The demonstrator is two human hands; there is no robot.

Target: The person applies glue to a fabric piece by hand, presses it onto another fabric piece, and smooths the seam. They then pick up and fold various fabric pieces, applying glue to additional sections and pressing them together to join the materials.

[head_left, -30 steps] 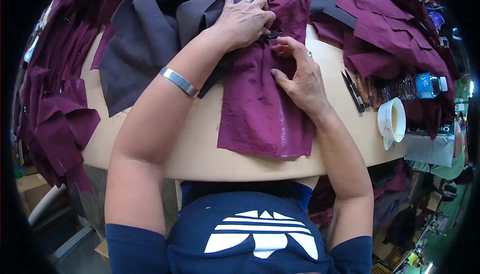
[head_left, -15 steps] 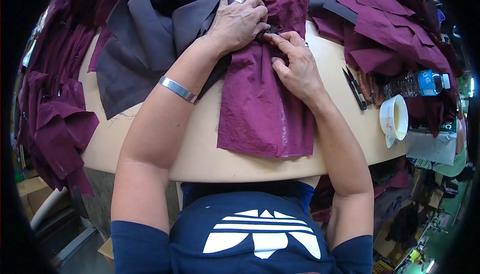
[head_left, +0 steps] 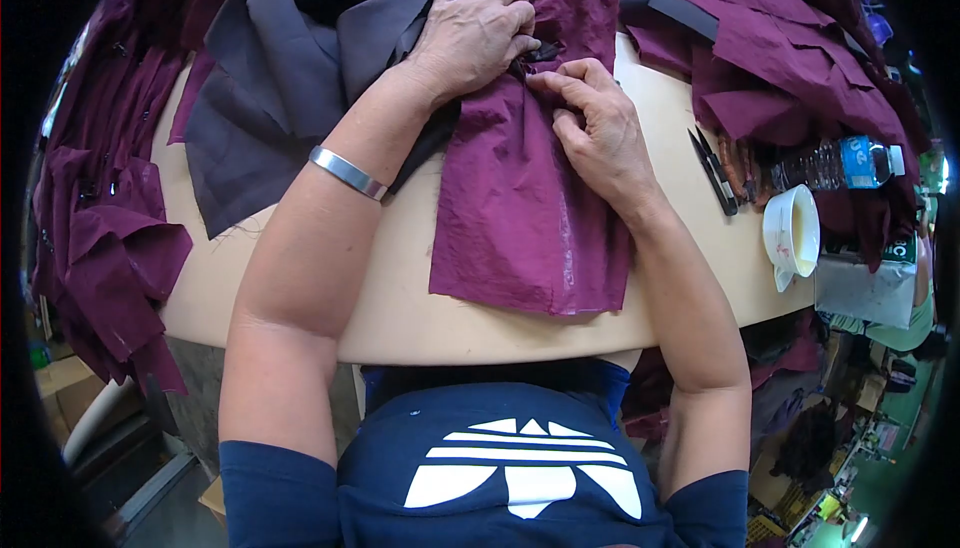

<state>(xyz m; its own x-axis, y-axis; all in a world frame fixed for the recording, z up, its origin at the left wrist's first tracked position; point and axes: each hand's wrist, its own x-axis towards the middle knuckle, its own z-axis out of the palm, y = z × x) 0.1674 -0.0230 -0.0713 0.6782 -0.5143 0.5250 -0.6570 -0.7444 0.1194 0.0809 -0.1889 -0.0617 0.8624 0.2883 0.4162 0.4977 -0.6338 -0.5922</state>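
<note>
A maroon fabric piece (head_left: 505, 208) lies on the table, its lower edge hanging toward me. At its gathered upper part, a small dark bunched bit (head_left: 540, 52) shows between my hands. My left hand (head_left: 472, 40), with a ring and a silver bracelet on the wrist, is closed over the gather; its fingertips pinch the cloth there. Thumb and index finger bent, my right hand (head_left: 603, 128) pinches the maroon cloth just below and to the right. Dark grey fabric (head_left: 290, 78) spreads under and left of my left hand. What lies under the fingertips is partly hidden.
More maroon fabric (head_left: 95, 208) hangs over the table's left edge, and maroon pieces (head_left: 770, 48) are piled at the right. Black snips (head_left: 713, 173), a plastic bottle (head_left: 850, 165) and a white cup (head_left: 790, 233) sit along the right side of the pale tabletop (head_left: 400, 318).
Both hands stay at the gather. My right-hand fingers have shifted slightly to the right and down, and the left hand is a touch higher in view.
</note>
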